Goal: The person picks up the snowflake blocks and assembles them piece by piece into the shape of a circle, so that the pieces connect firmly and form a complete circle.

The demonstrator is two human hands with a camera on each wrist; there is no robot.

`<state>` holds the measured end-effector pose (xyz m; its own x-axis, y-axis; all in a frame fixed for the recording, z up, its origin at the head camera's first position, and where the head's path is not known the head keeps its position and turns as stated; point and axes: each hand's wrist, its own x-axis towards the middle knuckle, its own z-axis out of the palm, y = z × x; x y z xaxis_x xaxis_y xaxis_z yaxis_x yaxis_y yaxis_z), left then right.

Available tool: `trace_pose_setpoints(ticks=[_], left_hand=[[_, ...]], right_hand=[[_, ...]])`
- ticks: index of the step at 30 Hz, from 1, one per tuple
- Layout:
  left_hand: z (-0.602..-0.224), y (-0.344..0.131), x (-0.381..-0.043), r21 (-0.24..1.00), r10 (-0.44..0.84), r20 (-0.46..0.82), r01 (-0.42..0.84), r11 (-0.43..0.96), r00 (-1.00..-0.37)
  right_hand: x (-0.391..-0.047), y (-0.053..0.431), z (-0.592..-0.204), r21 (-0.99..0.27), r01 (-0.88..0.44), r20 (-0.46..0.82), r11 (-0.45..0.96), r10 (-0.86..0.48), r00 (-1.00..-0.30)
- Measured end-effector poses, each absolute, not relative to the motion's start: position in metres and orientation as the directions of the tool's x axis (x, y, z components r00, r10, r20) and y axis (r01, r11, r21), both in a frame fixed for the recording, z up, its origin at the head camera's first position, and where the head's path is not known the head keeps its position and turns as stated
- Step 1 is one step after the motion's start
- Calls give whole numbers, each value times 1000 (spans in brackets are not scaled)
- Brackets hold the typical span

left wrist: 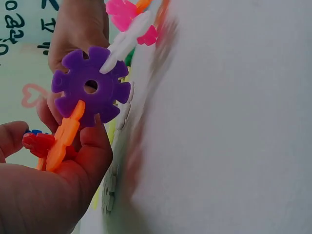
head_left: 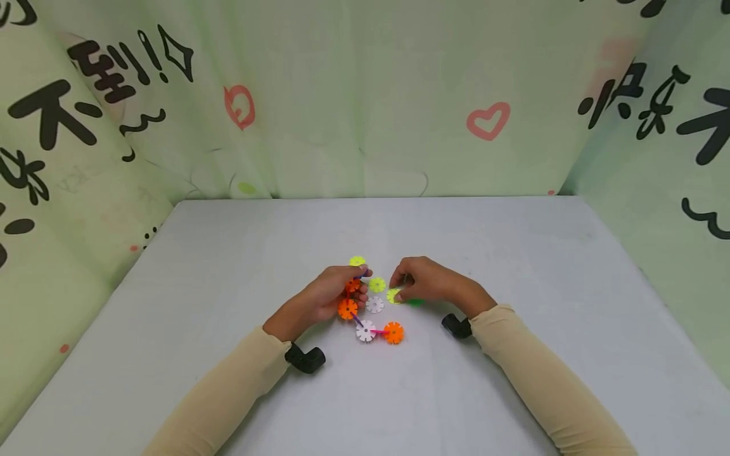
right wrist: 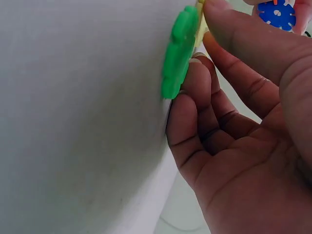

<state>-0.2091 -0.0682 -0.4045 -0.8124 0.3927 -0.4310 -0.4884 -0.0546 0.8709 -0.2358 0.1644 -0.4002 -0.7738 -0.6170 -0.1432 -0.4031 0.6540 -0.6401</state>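
Observation:
My left hand (head_left: pixel 336 292) grips a linked chain of notched plastic building discs. An orange disc (head_left: pixel 348 309), a white disc (head_left: pixel 366 330) and an end orange disc (head_left: pixel 393 332) hang toward the front. In the left wrist view, a purple disc (left wrist: pixel 90 87) is slotted to an orange disc (left wrist: pixel 64 139) by the palm. My right hand (head_left: pixel 428 278) pinches a yellow disc (head_left: pixel 393 296) at its edge between thumb and finger. Beside those fingers is a green disc (right wrist: pixel 180 53), seen nearly edge-on. A blue disc (right wrist: pixel 277 14) shows by the left hand in the right wrist view.
Between the hands lie a loose yellow disc (head_left: pixel 377 284) and a loose white disc (head_left: pixel 374 304). Another yellow disc (head_left: pixel 357 260) shows just beyond the left hand. A white table (head_left: pixel 456 405) lies under everything, with a printed curtain (head_left: pixel 353 126) around its back and sides.

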Motion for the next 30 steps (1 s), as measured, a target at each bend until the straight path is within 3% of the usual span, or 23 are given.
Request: trace_pose_setpoints(ticks=[17, 30], left_hand=[[-405, -67, -210, 874, 379, -428, -482, -55, -820], [-405, -67, -210, 876, 382, -422, -478, -61, -822]], right_hand=[[-235, 165, -399, -650, -404, -169, 644, -640, -749], [-239, 165, -397, -674, -377, -112, 635, -593, -797]])
